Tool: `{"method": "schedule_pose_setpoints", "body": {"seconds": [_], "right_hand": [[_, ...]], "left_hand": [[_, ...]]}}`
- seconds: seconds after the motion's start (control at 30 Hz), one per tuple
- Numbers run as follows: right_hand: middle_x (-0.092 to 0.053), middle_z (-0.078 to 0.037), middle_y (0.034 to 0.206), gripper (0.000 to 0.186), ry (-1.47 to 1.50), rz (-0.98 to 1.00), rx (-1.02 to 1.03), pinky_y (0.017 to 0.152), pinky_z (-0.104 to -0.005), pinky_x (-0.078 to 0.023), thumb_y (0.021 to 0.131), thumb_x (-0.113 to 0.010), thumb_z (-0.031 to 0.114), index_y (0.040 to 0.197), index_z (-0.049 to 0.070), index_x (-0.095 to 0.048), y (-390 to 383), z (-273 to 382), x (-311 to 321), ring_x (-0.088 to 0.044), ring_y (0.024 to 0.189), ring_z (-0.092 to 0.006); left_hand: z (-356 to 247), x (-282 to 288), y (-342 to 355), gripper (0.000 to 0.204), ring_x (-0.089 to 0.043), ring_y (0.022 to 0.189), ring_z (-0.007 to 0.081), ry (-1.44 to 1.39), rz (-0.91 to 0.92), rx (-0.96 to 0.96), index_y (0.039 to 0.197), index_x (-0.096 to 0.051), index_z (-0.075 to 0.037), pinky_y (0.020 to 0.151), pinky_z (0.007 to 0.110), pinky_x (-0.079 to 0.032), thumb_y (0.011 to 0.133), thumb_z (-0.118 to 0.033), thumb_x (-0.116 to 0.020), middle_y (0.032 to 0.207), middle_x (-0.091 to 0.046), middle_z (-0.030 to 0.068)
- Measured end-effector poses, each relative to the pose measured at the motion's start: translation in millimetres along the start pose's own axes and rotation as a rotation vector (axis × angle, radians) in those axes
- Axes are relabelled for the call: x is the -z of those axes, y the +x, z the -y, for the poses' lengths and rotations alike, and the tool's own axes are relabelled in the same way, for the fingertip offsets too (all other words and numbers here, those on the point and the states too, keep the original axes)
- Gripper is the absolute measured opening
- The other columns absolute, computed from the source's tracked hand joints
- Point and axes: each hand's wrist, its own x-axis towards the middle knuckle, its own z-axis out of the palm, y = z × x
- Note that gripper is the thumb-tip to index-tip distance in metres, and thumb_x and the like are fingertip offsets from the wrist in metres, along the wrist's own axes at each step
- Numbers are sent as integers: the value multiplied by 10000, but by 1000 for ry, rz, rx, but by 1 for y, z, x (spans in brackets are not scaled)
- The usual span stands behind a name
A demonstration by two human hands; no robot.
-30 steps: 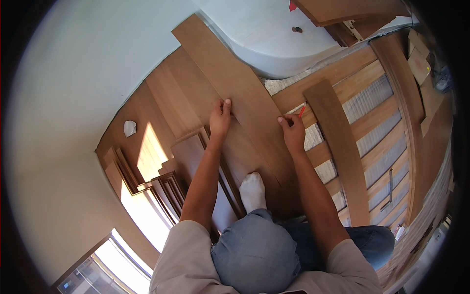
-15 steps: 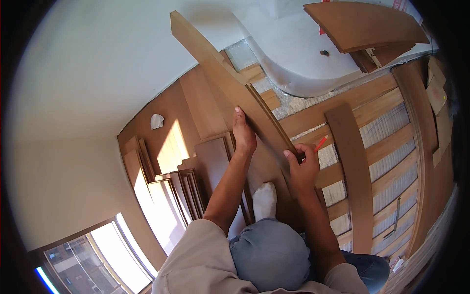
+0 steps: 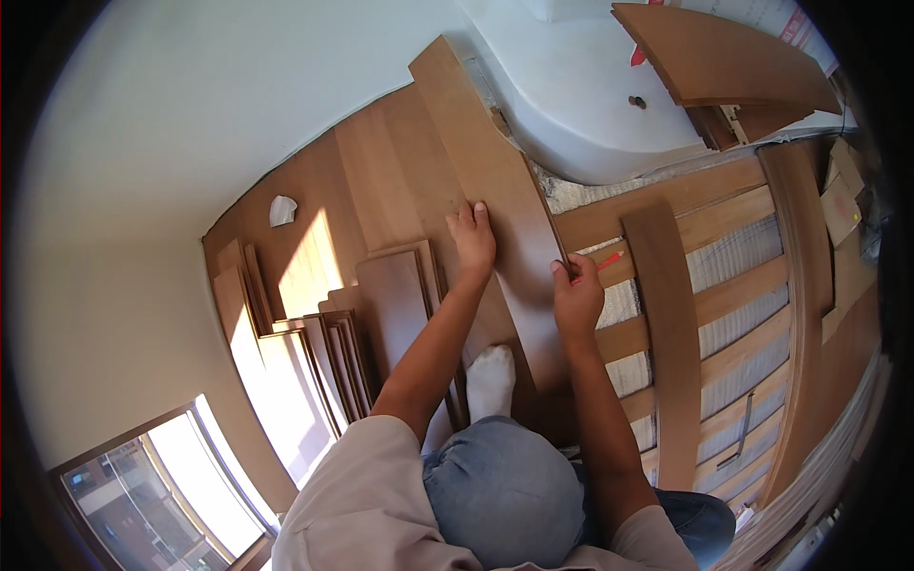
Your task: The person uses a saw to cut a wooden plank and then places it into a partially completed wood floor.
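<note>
A long wooden plank point(image 3: 452, 109) lies angled over laid boards, its right edge slightly raised near my hands and notched beside the curved white platform. My left hand point(image 3: 473, 238) rests on the plank with fingers spread. My right hand point(image 3: 577, 300) pinches a red pencil point(image 3: 607, 262) and touches the plank's right edge with thumb and fingers. My white-socked foot point(image 3: 490, 381) stands just below, between stacked planks point(image 3: 390, 314) and my right forearm. A dark board point(image 3: 662, 362) lies across slats to the right.
A white curved platform point(image 3: 571, 114) at the back carries leaning boards point(image 3: 724, 52). Slats over padded underlay point(image 3: 738, 333) fill the right, with cardboard point(image 3: 843, 209) beyond. A white crumpled item point(image 3: 282, 210) lies left near the wall point(image 3: 133, 171). A window point(image 3: 162, 485) is at lower left.
The plank tipped up half a second ago and now lies flatter, shifted right from where it began, its notched edge showing. My left hand flattened onto it; my right hand stayed at its edge.
</note>
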Motion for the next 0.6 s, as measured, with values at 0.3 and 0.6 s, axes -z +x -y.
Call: {"method": "schedule_pose_setpoints", "body": {"seconds": [0.3,0.6], "right_hand": [[-750,-123,927,284,-31,-36,-28,772,-360,-559,913,-769,204,1093,3,-676,19,-21,-5,-720,831,-245],[-741,-128,969,286,65,-41,-93,800,-344,-551,925,-751,175,1126,-8,-662,24,-44,-4,-706,870,-214]], "left_hand": [[14,-9,16,571,-298,1485,389,376,38,-334,1449,-507,62,1229,505,-203,1078,-369,-468,1602,-377,183],[18,-17,18,630,-269,1520,371,345,57,-402,1500,-445,60,1259,497,-156,1083,-413,-445,1622,-375,165]]}}
